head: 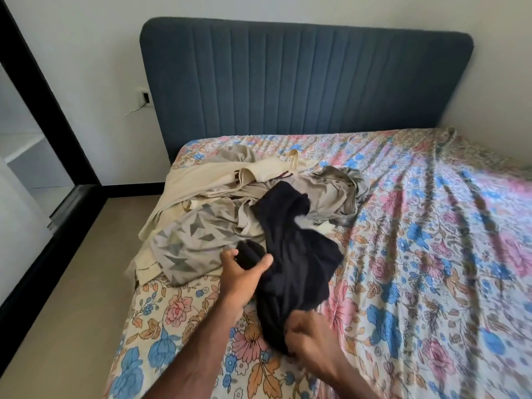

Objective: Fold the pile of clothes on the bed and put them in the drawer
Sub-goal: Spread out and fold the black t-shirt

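A black garment (290,249) lies crumpled on the bed's floral sheet (417,254), stretching from the clothes pile toward me. My left hand (241,272) grips its upper left edge, fingers curled round a bunched fold. At the garment's near end my right hand (311,338) pinches the cloth, blurred. Behind them sits the pile: a grey top with a triangle print (187,249), a cream garment (207,180) and a grey-beige one (331,197). No drawer is in view.
The padded blue headboard (302,79) stands against the wall behind the bed. To the left are bare floor (72,298), a black-framed glass partition (43,110) and a wall socket (145,97). The bed's right half shows rumpled sheet.
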A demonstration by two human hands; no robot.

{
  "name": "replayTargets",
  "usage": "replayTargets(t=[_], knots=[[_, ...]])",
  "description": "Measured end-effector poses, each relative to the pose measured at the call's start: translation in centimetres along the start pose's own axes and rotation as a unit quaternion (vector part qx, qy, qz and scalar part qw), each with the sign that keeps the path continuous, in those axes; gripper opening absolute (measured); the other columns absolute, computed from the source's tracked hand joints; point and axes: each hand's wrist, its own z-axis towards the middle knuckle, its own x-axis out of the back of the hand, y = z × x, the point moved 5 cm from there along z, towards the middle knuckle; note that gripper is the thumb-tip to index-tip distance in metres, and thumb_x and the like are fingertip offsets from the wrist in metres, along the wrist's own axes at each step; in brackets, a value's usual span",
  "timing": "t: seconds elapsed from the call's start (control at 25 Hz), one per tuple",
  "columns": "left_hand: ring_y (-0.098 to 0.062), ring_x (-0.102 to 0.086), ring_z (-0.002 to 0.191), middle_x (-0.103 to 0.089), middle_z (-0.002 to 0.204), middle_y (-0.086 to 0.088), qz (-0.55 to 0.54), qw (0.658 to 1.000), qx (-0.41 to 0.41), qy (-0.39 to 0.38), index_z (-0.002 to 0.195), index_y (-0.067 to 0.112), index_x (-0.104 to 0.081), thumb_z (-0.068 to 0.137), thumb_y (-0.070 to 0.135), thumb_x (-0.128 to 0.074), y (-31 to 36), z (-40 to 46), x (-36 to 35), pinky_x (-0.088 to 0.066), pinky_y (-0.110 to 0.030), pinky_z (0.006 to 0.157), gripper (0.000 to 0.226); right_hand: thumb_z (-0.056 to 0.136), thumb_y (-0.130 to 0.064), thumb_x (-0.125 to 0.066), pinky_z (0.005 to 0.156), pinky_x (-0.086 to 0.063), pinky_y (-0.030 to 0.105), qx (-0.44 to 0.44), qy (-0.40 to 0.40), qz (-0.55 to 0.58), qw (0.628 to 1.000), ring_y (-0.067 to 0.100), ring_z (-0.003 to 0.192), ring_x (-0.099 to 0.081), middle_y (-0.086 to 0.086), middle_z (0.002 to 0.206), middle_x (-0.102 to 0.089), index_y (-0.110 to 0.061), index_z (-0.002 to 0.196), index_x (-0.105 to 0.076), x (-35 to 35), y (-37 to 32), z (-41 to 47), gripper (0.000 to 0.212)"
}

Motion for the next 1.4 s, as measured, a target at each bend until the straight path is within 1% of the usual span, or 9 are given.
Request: replayTargets(t=[0.08,0.24,0.36,0.52,0.68,0.8,1.04,1.24,1.4], knots=[[-0.009,-0.063,0.089,-0.066,0.103,0.002,0.062,0.998,-0.016,-0.011,0.113,0.025,-0.049,0.076,0.015,-0.083,-1.6,-1.3,-0.7,-0.052,-0.029,0.077,0.051,0.063,-0.035,-0.057,0.059,-0.049,0.042,-0.006,-0.026,-0.026,0.999,0.008,0.055,-0.053,0.003,0.063,-0.064,-0.009,0.061,-0.061,0.9,-0.1,-2.0,0.026],[-0.014,-0.062,0.09,-0.064,0.103,0.003,0.265,0.957,-0.043,-0.106,0.117,0.025,-0.051,0.078,0.011,-0.071,-2.7,-3.0,0.6,-0.052,-0.029,0.073,0.046,0.081,-0.046,-0.078,0.089,-0.055,0.041,-0.046,0.267,-0.057,0.961,0.014,0.097,-0.066,-0.007,0.111,-0.066,-0.027,0.11,-0.065,6.2,0.7,0.0,0.037],[-0.023,-0.063,0.106,-0.064,0.121,-0.002,0.374,0.913,-0.026,-0.16,0.135,0.026,-0.048,0.079,0.011,-0.066,-3.7,-4.2,3.8,-0.054,-0.039,0.094,0.061,0.081,-0.044,-0.082,0.112,-0.041,0.044,-0.106,0.181,-0.092,0.973,0.025,0.14,-0.045,0.002,0.157,-0.039,-0.026,0.158,-0.021,5.7,2.8,3.2,0.1],[-0.028,-0.058,0.108,-0.055,0.116,-0.004,0.451,0.889,-0.041,-0.071,0.14,0.022,-0.033,0.079,0.01,-0.063,-4.0,-6.2,7.1,-0.054,-0.043,0.089,0.069,0.083,-0.034,-0.071,0.098,-0.054,0.035,-0.096,0.095,-0.198,0.971,0.018,0.112,-0.066,0.001,0.129,-0.069,-0.027,0.14,-0.058,3.6,3.1,2.0,0.059],[-0.031,-0.056,0.108,-0.053,0.115,-0.01,0.488,0.824,-0.264,0.116,0.132,0.015,-0.049,0.074,0.009,-0.072,-0.1,-9.6,5.5,-0.051,-0.045,0.085,0.063,0.08,-0.032,-0.061,0.073,-0.058,0.029,0.003,0.062,-0.191,0.98,0.01,0.078,-0.068,-0.009,0.09,-0.074,-0.027,0.101,-0.067,-2.3,-0.3,-5.9,0.022],[-0.028,-0.059,0.088,-0.056,0.096,-0.004,0.459,0.773,-0.424,0.108,0.104,0.019,-0.063,0.082,0.026,-0.071,1.0,-13.8,1.4,-0.049,-0.041,0.068,0.024,0.082,-0.053,-0.061,0.071,-0.054,0.027,0.042,0.006,-0.144,0.989,0.008,0.08,-0.068,-0.011,0.088,-0.075,-0.029,0.102,-0.069,-4.9,-2.5,-10.9,0.032],[-0.033,-0.066,0.107,-0.074,0.103,-0.005,0.422,0.901,-0.068,-0.076,0.098,0.02,-0.069,0.078,0.094,-0.027,-4.4,-15.0,-2.4,-0.049,-0.043,0.09,0.088,0.09,-0.02,-0.068,0.059,-0.056,0.03,-0.023,0.202,-0.036,0.978,0.002,0.056,-0.063,-0.011,0.073,-0.072,-0.028,0.085,-0.071,2.2,1.4,-7.8,0.01],[-0.03,-0.064,0.115,-0.073,0.116,0.0,0.341,0.936,-0.03,-0.081,0.119,0.028,-0.068,0.09,0.035,-0.06,-5.1,-14.9,-2.2,-0.046,-0.038,0.096,0.031,0.092,-0.01,-0.062,0.075,-0.061,0.039,-0.02,0.145,-0.052,0.988,0.011,0.071,-0.07,-0.002,0.098,-0.075,-0.036,0.119,-0.06,2.3,3.2,-4.1,0.037],[-0.016,-0.071,0.091,-0.075,0.097,-0.009,-0.159,0.964,0.056,-0.204,0.097,0.008,-0.072,0.096,0.005,-0.048,-2.3,-16.2,-0.1,-0.055,-0.023,0.077,0.025,0.086,-0.022,-0.069,0.102,-0.04,0.049,0.069,0.117,-0.207,0.969,0.022,0.124,-0.048,-0.004,0.138,-0.044,-0.044,0.117,-0.063,3.5,1.0,-1.4,0.039]])
